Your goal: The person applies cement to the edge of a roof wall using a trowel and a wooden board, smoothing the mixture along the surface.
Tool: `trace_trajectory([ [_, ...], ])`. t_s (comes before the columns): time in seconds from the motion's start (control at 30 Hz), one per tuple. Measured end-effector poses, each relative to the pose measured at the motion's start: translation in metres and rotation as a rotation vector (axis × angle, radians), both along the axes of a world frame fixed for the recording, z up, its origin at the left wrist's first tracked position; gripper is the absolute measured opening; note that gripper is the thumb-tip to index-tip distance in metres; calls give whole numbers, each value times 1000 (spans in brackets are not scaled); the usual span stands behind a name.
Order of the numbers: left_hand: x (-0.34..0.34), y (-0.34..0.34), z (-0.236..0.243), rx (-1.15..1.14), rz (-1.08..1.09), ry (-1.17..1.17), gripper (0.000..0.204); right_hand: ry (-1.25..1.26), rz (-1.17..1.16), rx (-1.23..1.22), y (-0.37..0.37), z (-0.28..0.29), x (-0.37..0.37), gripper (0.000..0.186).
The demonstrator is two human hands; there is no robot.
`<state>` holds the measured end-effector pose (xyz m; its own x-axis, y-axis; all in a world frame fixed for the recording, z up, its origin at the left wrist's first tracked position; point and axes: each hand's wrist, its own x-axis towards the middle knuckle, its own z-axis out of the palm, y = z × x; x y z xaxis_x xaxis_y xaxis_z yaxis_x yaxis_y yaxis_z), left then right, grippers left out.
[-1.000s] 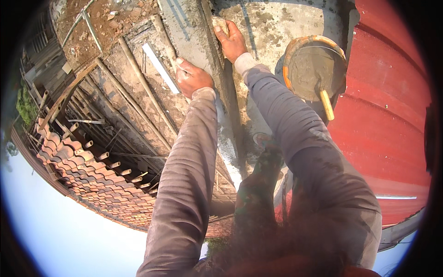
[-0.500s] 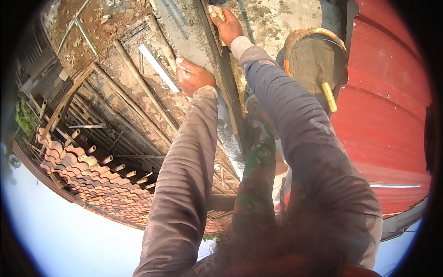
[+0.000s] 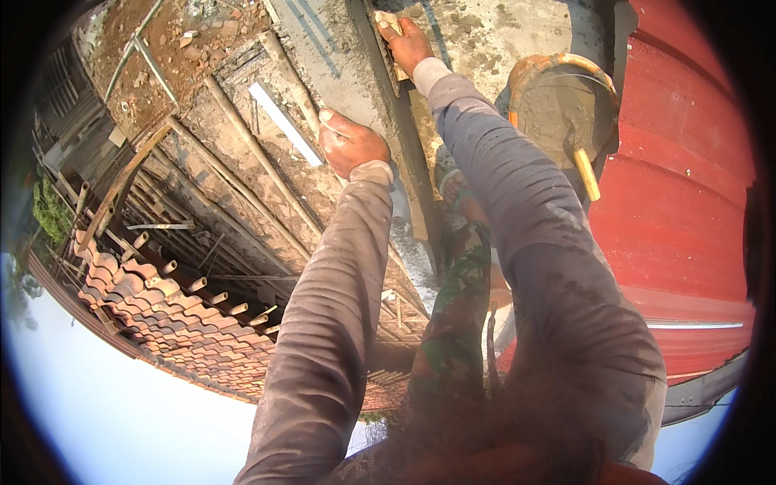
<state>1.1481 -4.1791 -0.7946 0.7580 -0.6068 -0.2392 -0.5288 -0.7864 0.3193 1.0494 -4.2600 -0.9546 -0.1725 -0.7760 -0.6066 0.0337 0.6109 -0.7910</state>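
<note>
My right hand (image 3: 411, 46) is closed on a pale wooden float (image 3: 388, 18), held against the edge strip of a wet grey cement wall top (image 3: 343, 56). My left hand (image 3: 352, 145) is curled at the wall's left edge with the thumb on top. Its fingers are turned under, so what they grip is hidden. Beside it a white straight strip (image 3: 284, 123) slants down, its lower end close to my knuckles. To the right of my right forearm sits a bucket (image 3: 558, 109) of wet mortar, with a yellow-handled tool (image 3: 588, 174) standing in it.
Red metal roofing (image 3: 679, 186) slopes along the right. Left of the wall is a drop with bamboo poles (image 3: 259, 149), and a tiled roof (image 3: 162, 315) lies lower down. My bare foot (image 3: 454, 187) and camouflage trouser leg (image 3: 457, 307) are by the wall.
The whole view has shifted slightly, moving the scene right and down. Both hands keep nearly the same place on the wall, and the float stays in my right hand.
</note>
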Motion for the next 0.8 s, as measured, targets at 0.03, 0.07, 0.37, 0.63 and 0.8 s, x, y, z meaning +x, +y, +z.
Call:
trace_trajectory([
  [0.03, 1, 0, 0, 8, 0, -5, 64, 4, 2, 91, 15, -10, 4, 67],
  [0.07, -2, -2, 1, 11, -3, -5, 64, 14, 1, 178, 29, -20, 4, 69],
  [0.37, -6, -5, 8, 39, 98, 13, 68, -179, -67, 124, 62, 36, 5, 58],
  [0.63, -11, -4, 8, -4, 55, 37, 68, 24, -10, 84, -32, -3, -6, 68],
  [0.8, -4, -3, 11, 59, 127, 30, 69, -279, -15, 228, 25, 3, 2, 71],
])
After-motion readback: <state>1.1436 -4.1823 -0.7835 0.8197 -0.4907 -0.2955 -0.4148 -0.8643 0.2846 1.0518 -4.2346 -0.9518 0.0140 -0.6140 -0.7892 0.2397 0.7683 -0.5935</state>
